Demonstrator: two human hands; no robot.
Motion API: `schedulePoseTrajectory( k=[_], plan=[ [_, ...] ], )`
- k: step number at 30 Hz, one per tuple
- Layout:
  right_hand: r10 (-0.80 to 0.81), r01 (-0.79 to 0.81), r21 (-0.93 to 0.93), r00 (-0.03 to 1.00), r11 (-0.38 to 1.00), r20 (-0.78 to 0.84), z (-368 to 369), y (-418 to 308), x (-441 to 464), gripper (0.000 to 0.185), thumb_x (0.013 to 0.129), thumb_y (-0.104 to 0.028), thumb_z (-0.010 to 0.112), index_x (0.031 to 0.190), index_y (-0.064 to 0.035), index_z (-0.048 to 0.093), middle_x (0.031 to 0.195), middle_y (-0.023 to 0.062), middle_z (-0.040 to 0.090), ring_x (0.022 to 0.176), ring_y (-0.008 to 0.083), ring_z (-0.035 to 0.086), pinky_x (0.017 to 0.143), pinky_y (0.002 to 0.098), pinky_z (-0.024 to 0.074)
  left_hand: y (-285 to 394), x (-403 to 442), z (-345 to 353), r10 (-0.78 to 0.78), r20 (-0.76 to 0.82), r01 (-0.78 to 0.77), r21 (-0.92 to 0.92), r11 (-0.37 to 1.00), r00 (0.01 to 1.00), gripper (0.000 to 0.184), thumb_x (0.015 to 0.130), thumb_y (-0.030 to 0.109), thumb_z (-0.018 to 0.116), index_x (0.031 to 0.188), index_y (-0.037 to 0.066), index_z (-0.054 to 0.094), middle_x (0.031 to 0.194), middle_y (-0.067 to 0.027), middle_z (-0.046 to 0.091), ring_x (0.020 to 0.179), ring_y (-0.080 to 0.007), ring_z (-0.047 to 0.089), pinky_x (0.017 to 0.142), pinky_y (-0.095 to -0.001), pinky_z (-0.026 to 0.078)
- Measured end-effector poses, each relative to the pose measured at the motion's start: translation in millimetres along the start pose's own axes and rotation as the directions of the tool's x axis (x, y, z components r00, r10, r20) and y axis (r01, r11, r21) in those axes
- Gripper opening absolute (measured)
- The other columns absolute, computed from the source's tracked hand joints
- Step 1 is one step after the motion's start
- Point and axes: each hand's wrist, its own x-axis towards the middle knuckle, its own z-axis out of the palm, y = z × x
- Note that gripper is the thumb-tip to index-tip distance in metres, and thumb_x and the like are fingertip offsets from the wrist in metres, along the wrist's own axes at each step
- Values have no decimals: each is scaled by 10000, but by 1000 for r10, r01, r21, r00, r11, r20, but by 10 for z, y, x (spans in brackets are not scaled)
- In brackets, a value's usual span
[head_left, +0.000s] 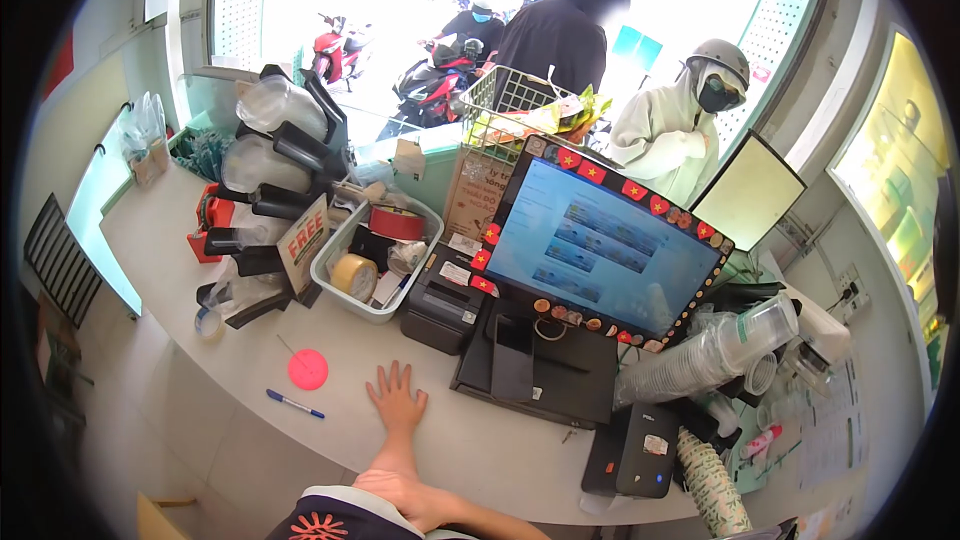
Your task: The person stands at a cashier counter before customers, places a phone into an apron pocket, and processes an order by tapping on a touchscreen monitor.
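My left hand [398,400] lies flat on the counter [360,420], fingers spread and nothing in it. Across my left forearm rests my right hand [402,496], its fingers partly hidden and seemingly closed around the arm. To the left of my left hand are a blue-and-white pen [295,404] and a pink disc [308,369] with a thin stick. A black receipt printer [443,300] stands just beyond the fingertips. To the right, a dark phone [513,358] leans on a black box [575,380] below the monitor [600,245].
A pale basket [375,314] holds tape rolls. Lidded dispensers [285,155] crowd the left side. Stacked plastic cups [700,352], patterned paper cups [712,480] and another black printer [630,450] stand right. Beyond the window are a wire basket [500,100] and people in helmets.
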Motion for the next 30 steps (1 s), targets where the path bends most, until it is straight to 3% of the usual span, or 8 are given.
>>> schedulePoseTrajectory(
  k=[22, 30],
  plan=[
    [29, -33, 39, 996, 999, 85, 64, 54, 48, 539, 792, -334, 568, 1177, 28, 463, 1068, 160, 540, 974, 325, 504, 862, 411, 375, -15, -9, -11, -15, 28, 17, -69, 997, 999, 603, 735, 383, 508, 1311, 238, 403, 1424, 5, 280, 1349, -269, 141, 1052, -579, 45],
    [39, -41, 31, 995, 999, 87, 70, 58, 67, 540, 794, -334, 567, 1179, 28, 462, 1073, 159, 539, 979, 324, 504, 865, 412, 374, -8, 3, 13, -19, 42, 20, -18, 1000, 999, 596, 753, 400, 479, 1322, 250, 389, 1435, 17, 254, 1353, -265, 127, 1051, -578, 41]
  ],
)
